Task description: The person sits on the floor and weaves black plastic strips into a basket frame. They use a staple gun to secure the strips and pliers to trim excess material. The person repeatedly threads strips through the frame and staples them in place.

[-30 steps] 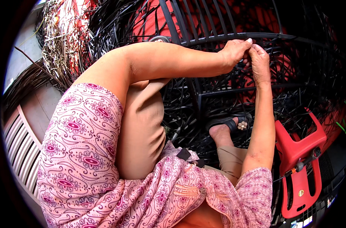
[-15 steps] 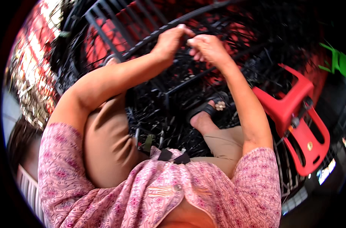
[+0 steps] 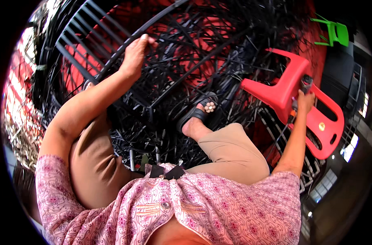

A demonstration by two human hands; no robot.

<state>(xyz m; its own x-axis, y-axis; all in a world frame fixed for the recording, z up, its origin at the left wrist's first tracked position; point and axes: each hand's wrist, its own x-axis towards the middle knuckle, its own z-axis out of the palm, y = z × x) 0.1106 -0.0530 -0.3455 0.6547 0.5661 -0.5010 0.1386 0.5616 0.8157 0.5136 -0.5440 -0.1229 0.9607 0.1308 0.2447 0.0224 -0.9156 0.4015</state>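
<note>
The person's left hand [image 3: 133, 59] is over the long curved rail of a black frame [image 3: 153, 21], thumb pointing up and fingers curled inward; the fingertips are partly hidden, so whether they pinch anything cannot be told. The right arm reaches out to the side, and the right hand [image 3: 306, 101] has its fingers closed around a dark tool [image 3: 306, 83] with an orange part, which lies across a red plastic chair [image 3: 295, 75] where the seat meets the slotted backrest. A thin dark cord runs from the tool's orange end past the chair's near edge. The chair's visible legs point toward the frame, and its backrest leans away to the right. The frame sits tilted between the person's knees and the far side, its parallel slats toward the left and a straight bar running off to the right from a corner post. Loose black strips [image 3: 171, 132] lie tangled under and around it, over a red floor covering [image 3: 316, 55]. Near that covering's right edge stands a small green chair [image 3: 338, 34]. One foot [image 3: 193, 127], in a dark sandal with a pale flower, rests among the strips.
</note>
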